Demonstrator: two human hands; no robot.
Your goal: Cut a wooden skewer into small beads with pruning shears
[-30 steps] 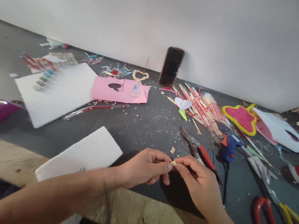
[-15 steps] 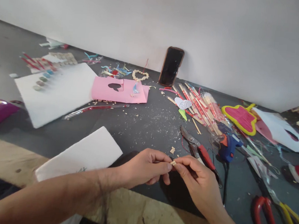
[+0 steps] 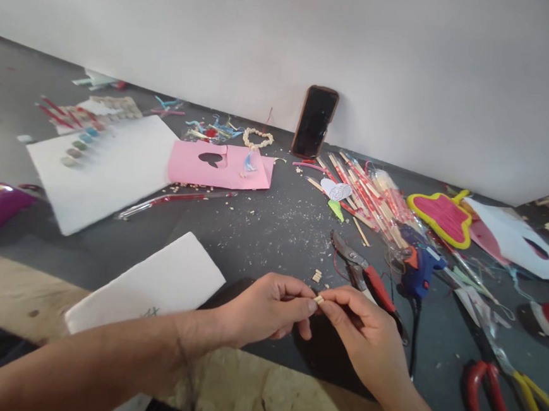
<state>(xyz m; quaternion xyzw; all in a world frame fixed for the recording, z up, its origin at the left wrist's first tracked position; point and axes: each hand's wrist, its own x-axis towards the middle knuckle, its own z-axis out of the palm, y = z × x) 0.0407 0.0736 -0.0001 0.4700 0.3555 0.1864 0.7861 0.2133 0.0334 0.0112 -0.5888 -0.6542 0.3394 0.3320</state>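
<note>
Between the fingertips of both hands are small pale wooden stick pieces [image 3: 318,299], lying side by side. My left hand [image 3: 269,309] pinches them from the left with thumb and forefinger. From the right, my right hand [image 3: 363,339] grips the same pieces, its fingertips almost meeting the left ones. Just beyond the fingers, a little group of similar cut pieces [image 3: 316,276] rests on the dark table. Red-handled pruning shears [image 3: 368,273] lie open-bladed past my right hand. A white foam board [image 3: 154,278] sits partly under my left forearm.
Wrapped chopsticks [image 3: 361,196] lie behind the shears, near a phone [image 3: 315,121] leaning on the wall. A blue glue gun [image 3: 419,267] and red-handled scissors [image 3: 483,393] are at right. Pink card [image 3: 192,167] and a larger white board [image 3: 96,179] are at left.
</note>
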